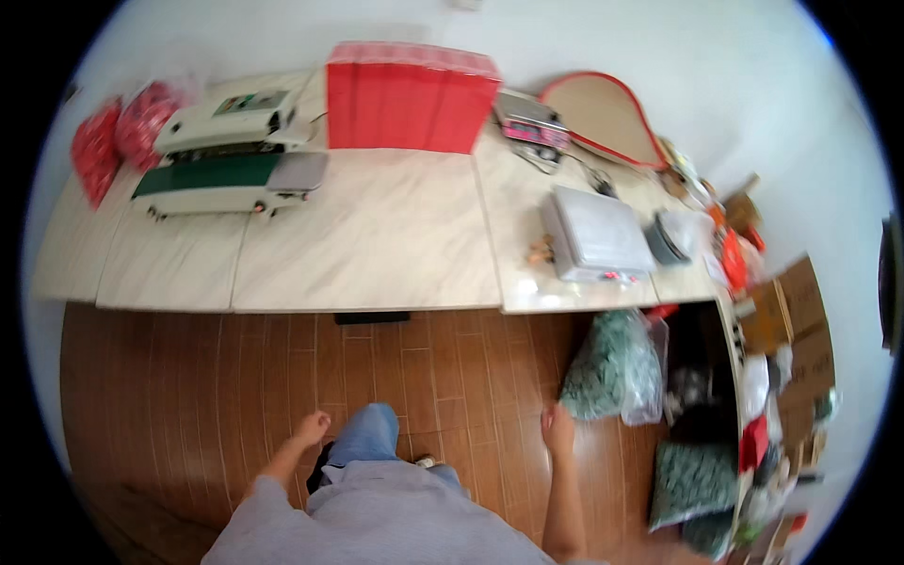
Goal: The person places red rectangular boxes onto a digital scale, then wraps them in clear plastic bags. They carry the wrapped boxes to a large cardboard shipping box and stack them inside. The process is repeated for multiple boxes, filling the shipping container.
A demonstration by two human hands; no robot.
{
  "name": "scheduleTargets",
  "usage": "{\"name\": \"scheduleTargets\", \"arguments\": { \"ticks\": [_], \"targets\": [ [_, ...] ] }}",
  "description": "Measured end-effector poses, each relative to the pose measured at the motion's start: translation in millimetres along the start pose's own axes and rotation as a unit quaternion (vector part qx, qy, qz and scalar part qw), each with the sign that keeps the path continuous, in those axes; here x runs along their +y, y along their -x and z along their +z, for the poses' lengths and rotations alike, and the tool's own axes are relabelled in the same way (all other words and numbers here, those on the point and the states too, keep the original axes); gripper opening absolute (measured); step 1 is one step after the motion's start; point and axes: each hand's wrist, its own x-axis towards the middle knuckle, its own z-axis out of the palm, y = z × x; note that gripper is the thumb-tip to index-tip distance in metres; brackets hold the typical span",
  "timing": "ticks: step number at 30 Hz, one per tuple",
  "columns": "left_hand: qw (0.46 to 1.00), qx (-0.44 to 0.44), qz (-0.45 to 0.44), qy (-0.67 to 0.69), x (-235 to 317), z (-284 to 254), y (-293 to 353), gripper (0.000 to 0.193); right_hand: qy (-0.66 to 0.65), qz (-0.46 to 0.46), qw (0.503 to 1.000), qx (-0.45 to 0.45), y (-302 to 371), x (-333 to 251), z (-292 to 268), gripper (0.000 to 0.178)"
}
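My left hand (pixel 314 427) hangs beside my bent left leg over the brown tiled floor (pixel 235 377). Its fingers are loosely curled, with nothing seen in them. On the right, my right hand (pixel 557 427) is closed too, slightly blurred, and nothing shows in it. Closest to it is a clear plastic bag (pixel 607 372) full of green pieces, standing under the table's right part. The hand appears right by that bag's lower left corner; whether they touch I cannot tell.
Ahead stands a long pale table (pixel 377 226) with a green-topped sealing machine (pixel 212 184), stacked red boxes (pixel 405 99), a scale (pixel 532 118) and a grey-white box (pixel 603 231). Another green-filled bag (pixel 692 480) lies at right. Cardboard (pixel 800 330) and clutter line the right wall.
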Motion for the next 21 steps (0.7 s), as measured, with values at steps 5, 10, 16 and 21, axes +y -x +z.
{"name": "scheduleTargets", "arguments": {
  "ticks": [5, 10, 16, 21],
  "targets": [
    [0.906, 0.265, 0.072, 0.322, 55, -78, -30, 0.03, -0.293, -0.067, 0.954, 0.012, -275, -115, 3, 0.026],
    [0.799, 0.406, 0.12, 0.426, 144, -202, -125, 0.032, -0.381, -0.081, 0.92, -0.048, -436, -184, 83, 0.024],
    [0.776, 0.44, 0.211, 0.399, 226, -351, -234, 0.032, -0.263, -0.177, 0.948, -0.019, -486, -333, 67, 0.026],
    [0.756, 0.561, 0.329, 0.068, 378, -486, -354, 0.062, -0.309, -0.134, 0.937, -0.095, -545, -314, 82, 0.023]
  ]
}}
